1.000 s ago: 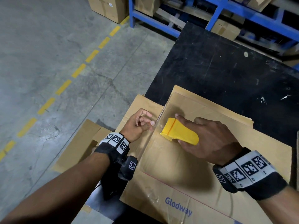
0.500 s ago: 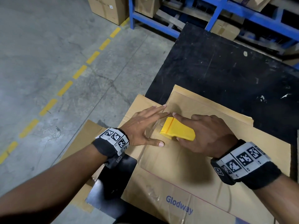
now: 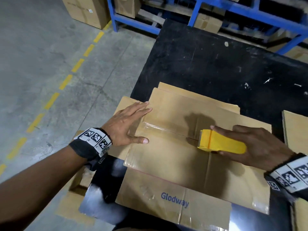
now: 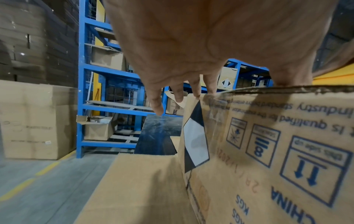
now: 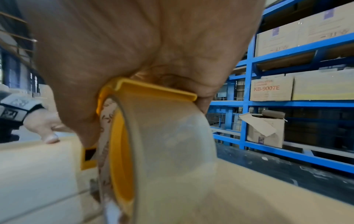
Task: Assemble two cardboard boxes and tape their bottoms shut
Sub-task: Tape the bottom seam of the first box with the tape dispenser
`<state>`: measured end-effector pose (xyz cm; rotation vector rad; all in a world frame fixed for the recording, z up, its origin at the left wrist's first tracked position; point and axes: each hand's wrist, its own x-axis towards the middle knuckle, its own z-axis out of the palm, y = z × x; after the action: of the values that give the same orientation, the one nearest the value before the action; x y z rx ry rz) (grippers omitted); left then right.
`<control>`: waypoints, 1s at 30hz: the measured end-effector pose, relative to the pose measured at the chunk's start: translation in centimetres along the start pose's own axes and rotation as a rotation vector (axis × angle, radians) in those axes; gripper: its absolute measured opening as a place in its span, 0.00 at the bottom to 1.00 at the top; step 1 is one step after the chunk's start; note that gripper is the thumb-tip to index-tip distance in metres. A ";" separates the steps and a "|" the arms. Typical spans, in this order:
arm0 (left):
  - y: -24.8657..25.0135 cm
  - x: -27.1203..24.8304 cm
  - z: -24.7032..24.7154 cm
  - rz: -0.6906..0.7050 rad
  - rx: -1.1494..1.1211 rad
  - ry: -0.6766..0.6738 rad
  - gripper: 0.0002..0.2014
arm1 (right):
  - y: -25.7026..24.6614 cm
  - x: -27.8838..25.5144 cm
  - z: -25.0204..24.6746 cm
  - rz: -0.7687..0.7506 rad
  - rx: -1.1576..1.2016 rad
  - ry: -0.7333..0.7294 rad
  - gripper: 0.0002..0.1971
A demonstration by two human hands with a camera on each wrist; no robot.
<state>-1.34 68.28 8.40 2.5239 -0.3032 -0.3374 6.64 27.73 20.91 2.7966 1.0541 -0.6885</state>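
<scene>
A brown cardboard box stands on the black table with its closed flaps facing up. My left hand lies flat with straight fingers on the box's left end, over the start of a clear tape strip that runs along the flap seam. My right hand grips a yellow tape dispenser pressed to the seam near the box's middle. In the right wrist view the clear tape roll fills the dispenser. The left wrist view shows my left hand over the printed box wall.
Another flat cardboard piece lies at the table's right edge, and more cardboard sits low on the left beside the table. Blue shelving with boxes stands behind. Grey floor with a dashed yellow line is on the left.
My left hand went from pinching the tape end to lying flat on the box's left end. My right hand drew the dispenser rightward along the seam, laying tape.
</scene>
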 end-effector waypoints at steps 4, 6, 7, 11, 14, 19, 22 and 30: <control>2.8 0.8 -1.1 -0.015 0.158 -0.007 0.55 | 0.8 0.0 1.4 -0.012 -0.010 0.055 0.44; 6.2 1.8 -0.7 0.056 0.256 -0.024 0.55 | 1.0 -0.1 1.9 -0.016 -0.003 0.077 0.43; 8.2 2.5 0.0 0.095 0.299 -0.040 0.56 | 1.2 -0.1 2.1 -0.017 0.004 0.092 0.42; 13.1 5.7 3.8 0.054 0.385 -0.186 0.62 | 1.5 0.0 2.4 -0.020 0.012 0.143 0.41; 13.2 6.2 4.2 -0.021 0.461 -0.265 0.62 | 2.4 -0.5 2.4 -0.020 0.005 0.112 0.42; 13.7 6.7 3.7 -0.057 0.461 -0.332 0.63 | 7.3 -5.0 3.0 -0.004 0.060 0.134 0.43; 14.0 6.9 3.5 -0.078 0.439 -0.342 0.64 | 10.2 -8.2 4.2 0.016 0.093 0.146 0.44; 19.3 8.8 5.1 -0.027 0.340 -0.231 0.61 | 11.9 -8.2 6.5 -0.022 0.133 0.228 0.41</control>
<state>2.61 47.44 13.68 2.8262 -0.4484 -0.6384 6.42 12.22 17.63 3.0406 1.1143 -0.4659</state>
